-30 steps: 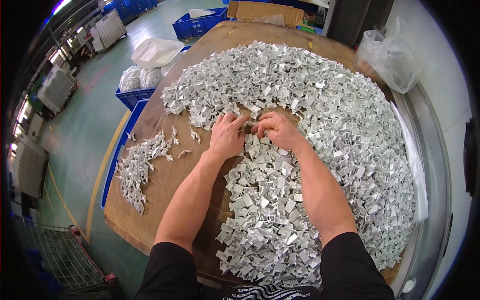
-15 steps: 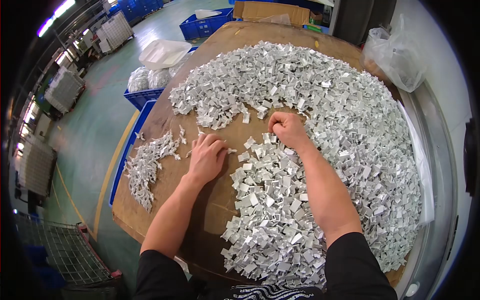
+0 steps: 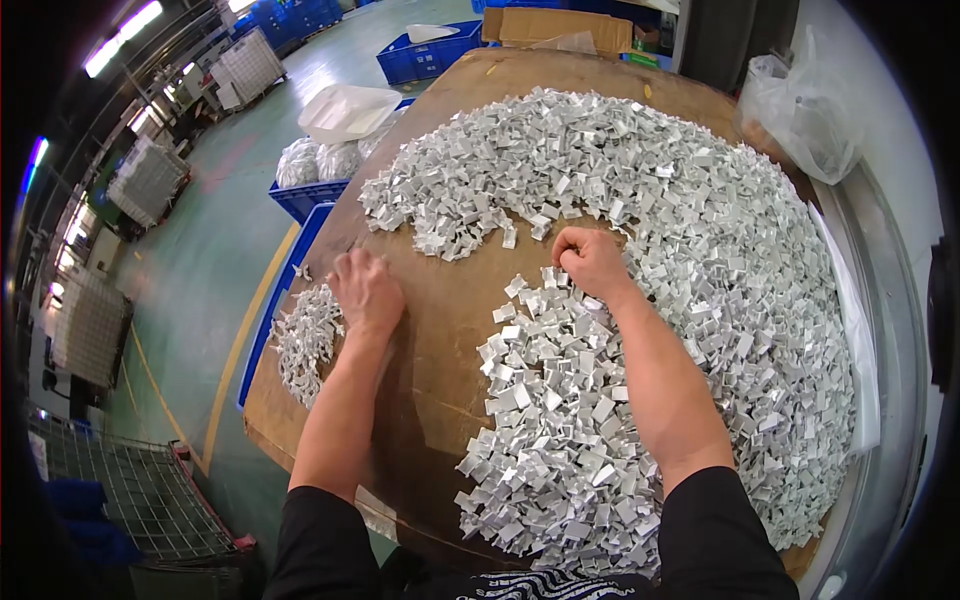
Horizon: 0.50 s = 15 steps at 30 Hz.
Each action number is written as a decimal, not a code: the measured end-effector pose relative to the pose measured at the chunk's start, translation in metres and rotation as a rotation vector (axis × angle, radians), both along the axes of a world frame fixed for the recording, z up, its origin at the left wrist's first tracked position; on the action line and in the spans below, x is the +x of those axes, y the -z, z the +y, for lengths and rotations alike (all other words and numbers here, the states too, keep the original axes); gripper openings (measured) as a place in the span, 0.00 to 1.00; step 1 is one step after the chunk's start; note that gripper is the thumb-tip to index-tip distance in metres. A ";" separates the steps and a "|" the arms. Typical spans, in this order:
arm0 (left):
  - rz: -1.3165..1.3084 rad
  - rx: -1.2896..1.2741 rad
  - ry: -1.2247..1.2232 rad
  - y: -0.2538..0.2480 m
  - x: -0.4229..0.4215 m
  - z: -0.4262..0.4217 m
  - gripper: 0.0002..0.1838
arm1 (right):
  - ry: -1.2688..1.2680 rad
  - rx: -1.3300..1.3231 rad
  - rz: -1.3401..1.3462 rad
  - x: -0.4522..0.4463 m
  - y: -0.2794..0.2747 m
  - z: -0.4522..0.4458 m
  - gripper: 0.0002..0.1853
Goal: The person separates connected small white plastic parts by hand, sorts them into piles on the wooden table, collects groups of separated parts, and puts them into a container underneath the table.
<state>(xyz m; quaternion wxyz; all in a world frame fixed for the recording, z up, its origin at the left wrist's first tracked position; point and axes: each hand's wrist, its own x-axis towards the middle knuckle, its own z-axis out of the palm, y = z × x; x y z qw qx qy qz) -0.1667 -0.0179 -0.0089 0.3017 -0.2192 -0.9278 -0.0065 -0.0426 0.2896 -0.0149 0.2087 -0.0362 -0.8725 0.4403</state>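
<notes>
My left hand [image 3: 366,292] is over the board's left part, at the right edge of a small heap of thin, branched silvery metal pieces [image 3: 306,345]. Motion smears its bent fingers, and whatever lies beneath them is hidden. My right hand [image 3: 592,262] is closed, fingers curled under, at the inner edge of a large pile of small silvery metal parts [image 3: 570,400]. These parts look like short, angled channel pieces. Anything inside the right hand's grip is hidden from me. Both hands are above a worn brown tabletop [image 3: 430,350].
Left of the table are a blue crate [image 3: 310,198] of bagged parts and a white plastic tray [image 3: 347,112] on top. A clear plastic bag [image 3: 810,125] lies at the far right. Beyond the table's back edge sit a cardboard box [image 3: 560,28] and another blue crate [image 3: 428,58].
My left hand has swept left to the small heap, and the loose branched pieces near it have gone from mid-table. My right hand has stayed at the pile's edge. The view has shifted slightly.
</notes>
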 end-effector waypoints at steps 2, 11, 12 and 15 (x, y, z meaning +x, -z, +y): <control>-0.052 0.141 0.171 -0.005 0.000 0.015 0.12 | 0.012 0.002 0.029 -0.003 0.003 0.001 0.10; 0.075 0.286 0.328 0.013 0.018 0.108 0.19 | -0.290 -0.314 -0.129 -0.001 0.000 0.011 0.15; 0.007 0.318 0.421 0.017 0.019 0.107 0.19 | -0.238 -0.449 -0.151 0.000 -0.002 0.009 0.14; -0.137 0.437 0.696 0.023 0.029 0.102 0.17 | -0.070 -0.550 -0.035 -0.003 0.002 0.010 0.11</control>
